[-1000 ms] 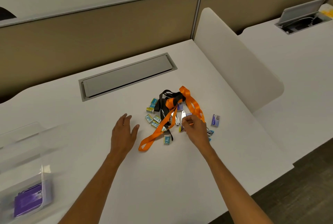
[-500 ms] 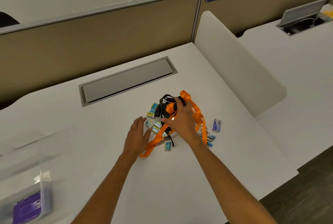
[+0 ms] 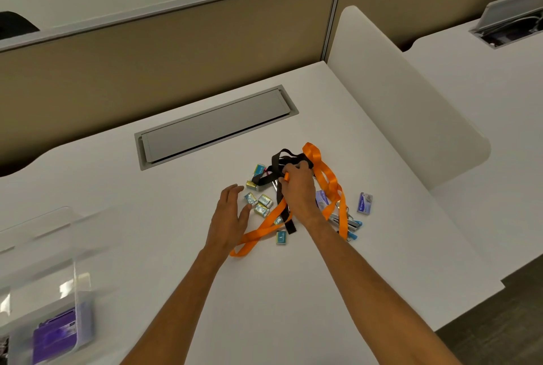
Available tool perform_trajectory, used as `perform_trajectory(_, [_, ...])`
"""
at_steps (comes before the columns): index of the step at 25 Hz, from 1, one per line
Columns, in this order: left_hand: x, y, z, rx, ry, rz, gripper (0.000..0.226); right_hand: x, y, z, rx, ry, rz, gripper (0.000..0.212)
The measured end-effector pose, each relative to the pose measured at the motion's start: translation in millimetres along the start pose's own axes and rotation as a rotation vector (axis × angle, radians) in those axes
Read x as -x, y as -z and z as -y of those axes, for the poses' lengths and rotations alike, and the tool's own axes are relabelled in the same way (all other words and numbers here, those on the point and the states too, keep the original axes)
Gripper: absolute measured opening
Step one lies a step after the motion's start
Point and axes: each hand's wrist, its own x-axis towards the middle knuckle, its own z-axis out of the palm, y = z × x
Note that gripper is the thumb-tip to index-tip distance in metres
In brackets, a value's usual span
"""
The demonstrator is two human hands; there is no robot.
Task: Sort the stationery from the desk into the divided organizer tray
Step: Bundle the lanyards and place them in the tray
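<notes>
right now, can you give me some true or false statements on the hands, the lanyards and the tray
1. The right hand grips the tangle of the orange lanyard and the black lanyard. True.
2. The left hand holds one of the small boxes. False: its fingers are straight, next to the boxes, and hold nothing.
3. The organizer tray sits to the right of the lanyards. False: it is at the far left edge of the desk.
4. A purple pack already lies in the tray. True.
</notes>
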Motion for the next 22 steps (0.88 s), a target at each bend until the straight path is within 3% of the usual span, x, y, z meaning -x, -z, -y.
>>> perform_trajectory(5, [2,5,-7,0.055,-0.041,-0.040,0.047,10,34,-6,-0.181,0.014,-0.080,0.020])
perform_trajectory(14, [13,19,-15,0.270,-0.112,-0.089,0.054,38,111,5,-0.218,0.132,-0.164,0.017])
perform_trajectory(18, [20,42,-50,0.435,-0.147,-0.001,0.069,43,149,24,-0.229,0.197,-0.163,0.019])
perform_trajectory(22, [28,64,-97,0.500,-0.261,0.070,0.102,49,176,55,-0.232,0.320,-0.104,0.021])
